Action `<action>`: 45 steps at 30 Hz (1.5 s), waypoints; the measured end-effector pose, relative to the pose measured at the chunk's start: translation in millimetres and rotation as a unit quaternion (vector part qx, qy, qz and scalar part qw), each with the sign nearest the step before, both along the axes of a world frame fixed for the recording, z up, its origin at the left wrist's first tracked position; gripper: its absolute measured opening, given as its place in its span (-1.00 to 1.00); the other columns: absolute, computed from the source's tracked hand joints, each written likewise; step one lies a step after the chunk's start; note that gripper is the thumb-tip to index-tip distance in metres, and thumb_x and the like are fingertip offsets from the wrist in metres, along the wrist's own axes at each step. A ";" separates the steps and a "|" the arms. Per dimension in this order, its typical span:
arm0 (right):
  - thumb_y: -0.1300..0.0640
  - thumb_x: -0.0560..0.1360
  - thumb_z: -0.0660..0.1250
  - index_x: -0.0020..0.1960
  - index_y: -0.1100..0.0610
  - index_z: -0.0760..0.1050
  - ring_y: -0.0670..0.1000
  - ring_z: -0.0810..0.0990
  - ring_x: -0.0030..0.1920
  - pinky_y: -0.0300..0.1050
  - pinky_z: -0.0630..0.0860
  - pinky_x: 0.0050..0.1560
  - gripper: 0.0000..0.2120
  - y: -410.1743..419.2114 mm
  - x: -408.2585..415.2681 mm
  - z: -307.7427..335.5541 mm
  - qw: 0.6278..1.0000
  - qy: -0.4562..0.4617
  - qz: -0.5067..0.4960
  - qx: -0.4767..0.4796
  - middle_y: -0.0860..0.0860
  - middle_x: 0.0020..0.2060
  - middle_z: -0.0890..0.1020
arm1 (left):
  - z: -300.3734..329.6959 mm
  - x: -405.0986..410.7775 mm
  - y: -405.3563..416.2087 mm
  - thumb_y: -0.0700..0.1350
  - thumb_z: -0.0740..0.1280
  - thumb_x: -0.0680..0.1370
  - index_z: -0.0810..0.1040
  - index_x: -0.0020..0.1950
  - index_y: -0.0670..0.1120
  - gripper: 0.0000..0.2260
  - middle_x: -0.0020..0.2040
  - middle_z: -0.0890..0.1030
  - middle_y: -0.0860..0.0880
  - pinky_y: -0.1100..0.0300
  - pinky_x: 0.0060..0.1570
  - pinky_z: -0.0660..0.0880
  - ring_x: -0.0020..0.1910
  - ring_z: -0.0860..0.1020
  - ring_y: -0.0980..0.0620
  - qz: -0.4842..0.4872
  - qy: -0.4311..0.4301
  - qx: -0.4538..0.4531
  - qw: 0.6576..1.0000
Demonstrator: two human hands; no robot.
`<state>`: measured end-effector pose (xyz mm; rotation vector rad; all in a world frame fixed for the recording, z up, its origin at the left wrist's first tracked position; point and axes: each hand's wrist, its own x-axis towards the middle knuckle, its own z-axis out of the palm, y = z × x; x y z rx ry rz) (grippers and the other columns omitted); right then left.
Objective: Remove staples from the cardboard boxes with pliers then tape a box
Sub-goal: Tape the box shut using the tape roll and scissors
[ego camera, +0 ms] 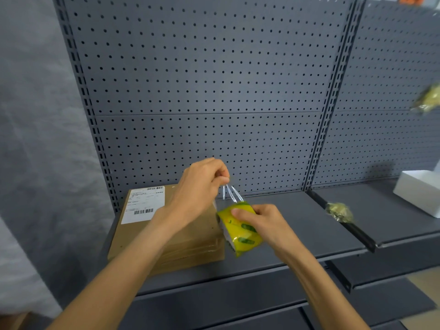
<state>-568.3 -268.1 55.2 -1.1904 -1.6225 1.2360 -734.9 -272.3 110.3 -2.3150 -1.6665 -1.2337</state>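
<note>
A flat brown cardboard box (181, 236) with a white shipping label lies on the dark grey shelf (309, 225), at its left end. My right hand (259, 222) grips a yellow and green plastic packet (240, 231) just right of the box, above the shelf. My left hand (200, 189) is raised over the box and pinches a thin clear strip (229, 192) that stretches down to the top of the packet. No pliers or tape roll show in the frame.
A grey pegboard back panel (204, 91) rises behind the shelf. A crumpled yellowish wrapper (339, 211) lies at the shelf divider. A white box (419, 191) sits on the right-hand shelf. Another yellowish wrapper (428, 98) shows at the right edge. Lower shelves run below.
</note>
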 end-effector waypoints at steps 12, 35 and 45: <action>0.07 0.54 0.34 -0.02 0.20 0.65 0.02 0.69 -0.13 -0.09 0.60 -0.08 -0.79 -37.9 -18.8 -54.2 0.986 0.044 0.051 -0.152 0.07 -0.16 0.71 | -51.9 -36.8 40.8 -0.29 0.45 0.43 0.57 -0.31 -0.06 -0.82 -0.35 0.58 -0.04 0.38 -0.36 0.46 -0.39 0.51 0.10 -0.064 -0.059 -0.332 0.939; 0.01 0.52 0.34 -0.17 0.21 0.45 0.05 0.51 -0.37 -0.24 0.41 -0.36 -0.73 -19.6 -31.2 -63.1 0.976 0.076 0.021 -0.202 0.14 -0.34 0.50 | -72.5 -42.4 66.9 -0.27 0.42 0.46 0.58 -0.29 -0.06 -0.84 -0.34 0.58 -0.03 0.25 -0.29 0.51 -0.36 0.52 0.09 -0.072 -0.064 -0.361 0.928; -0.04 0.45 0.40 0.01 0.25 0.49 -0.05 0.57 -0.42 -0.22 0.45 -0.35 -0.64 -12.5 -33.3 -67.4 0.963 0.086 -0.001 -0.254 0.00 -0.40 0.56 | -77.9 -42.6 73.6 -0.26 0.41 0.47 0.58 -0.25 -0.09 -0.87 -0.35 0.57 -0.01 0.34 -0.30 0.49 -0.38 0.50 0.13 -0.073 -0.055 -0.405 0.910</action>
